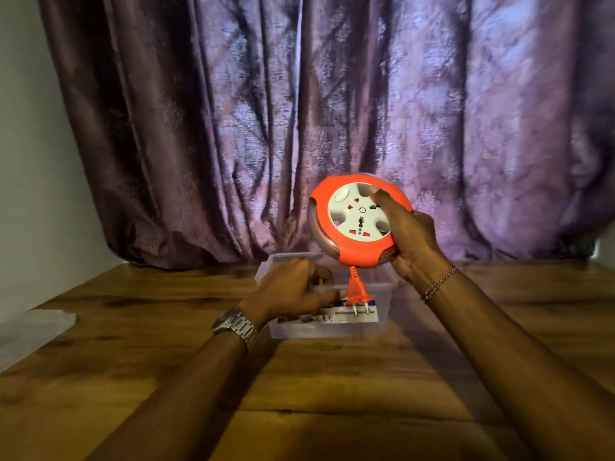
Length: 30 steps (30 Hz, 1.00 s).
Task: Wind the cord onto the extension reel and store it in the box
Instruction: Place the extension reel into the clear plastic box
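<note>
Right hand (411,239) has the round orange extension reel with the white socket face (359,218) gripped by its edge, thumb pressed over the white face and fingers wrapped round the back. It's up in the air, tilted toward the camera, directly above the clear plastic box (382,299) on the wooden table (332,394). Left hand (291,289) is curled over the near-left rim of that box, looks like it's just pinning the thing so it doesn't skate around when the reel goes in.

Cord seems pretty much wound up already, only a short orange stub with the orange two-pin plug (356,294) dangles off the bottom of the reel, hanging down into the box opening. Holding it high like that probably lets the plug drop in first. There's some printed card or label stuff lying in the box bottom, too blurry to read. Purple curtain (299,111) behind everything.
</note>
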Each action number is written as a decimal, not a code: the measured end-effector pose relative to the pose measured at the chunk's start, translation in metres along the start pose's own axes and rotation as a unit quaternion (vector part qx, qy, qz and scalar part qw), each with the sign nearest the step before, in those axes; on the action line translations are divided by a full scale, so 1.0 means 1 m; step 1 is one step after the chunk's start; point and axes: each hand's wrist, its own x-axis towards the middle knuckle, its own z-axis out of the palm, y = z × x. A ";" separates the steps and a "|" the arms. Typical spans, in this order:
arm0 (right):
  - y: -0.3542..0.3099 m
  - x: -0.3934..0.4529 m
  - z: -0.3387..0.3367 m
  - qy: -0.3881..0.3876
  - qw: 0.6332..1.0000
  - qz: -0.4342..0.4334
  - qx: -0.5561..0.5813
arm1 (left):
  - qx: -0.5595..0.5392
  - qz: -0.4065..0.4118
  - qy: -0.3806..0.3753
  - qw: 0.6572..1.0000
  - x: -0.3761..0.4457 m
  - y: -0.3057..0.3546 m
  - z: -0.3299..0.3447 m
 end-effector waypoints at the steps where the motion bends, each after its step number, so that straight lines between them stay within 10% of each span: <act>1: -0.003 0.004 -0.006 -0.003 1.000 0.001 -0.006 | 0.005 0.006 -0.001 1.000 0.003 0.002 0.002; 11: -0.029 0.063 -0.039 -0.068 0.995 -0.013 -0.070 | -0.030 -0.125 0.156 0.979 0.027 -0.021 -0.010; 17: -0.032 0.087 -0.023 -0.122 0.987 -0.044 -0.092 | -0.098 -0.297 0.126 0.942 0.030 -0.059 0.003; 30: 0.066 0.069 0.007 -0.262 0.921 0.005 -0.288 | -0.264 -0.343 0.185 0.882 0.030 -0.076 0.025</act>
